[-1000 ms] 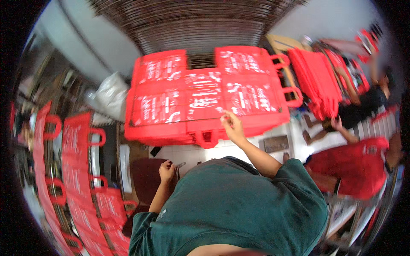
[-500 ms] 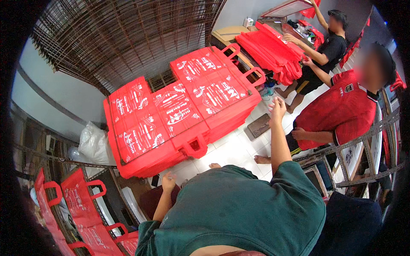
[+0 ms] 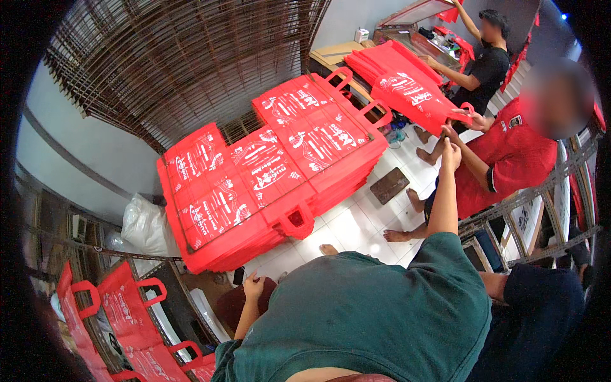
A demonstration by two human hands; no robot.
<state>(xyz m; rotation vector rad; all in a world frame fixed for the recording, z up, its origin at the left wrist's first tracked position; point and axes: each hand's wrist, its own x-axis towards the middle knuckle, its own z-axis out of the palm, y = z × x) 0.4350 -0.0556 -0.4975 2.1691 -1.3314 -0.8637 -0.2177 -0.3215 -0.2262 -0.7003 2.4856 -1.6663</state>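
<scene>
My right hand (image 3: 450, 156) is raised at the end of a stretched arm, fingers drawn together just below the near end of a red tote bag (image 3: 414, 95). What its fingertips hold is too small to make out. A co-worker in a red shirt (image 3: 515, 146) grips that bag at its handle end, hands close to mine. My left hand (image 3: 253, 288) hangs low beside my body, loosely bent with some fingers apart, holding nothing. Nearby lies a large stack of red tote bags (image 3: 238, 184) with white prints, banded across the top by thin dark rods.
Rusty wire racks (image 3: 184, 70) hang over the stack. Red bags (image 3: 124, 305) lie on racks at the lower left, near a white plastic sack (image 3: 149, 226). Another person in black (image 3: 490, 73) works at a table. A metal frame (image 3: 534, 210) borders the right; a dark mat (image 3: 389, 186) lies on tiles.
My right hand has moved right and slightly up the picture to the bag end, its fingers drawing together. The red-shirted co-worker has brought a bag over from the far pile.
</scene>
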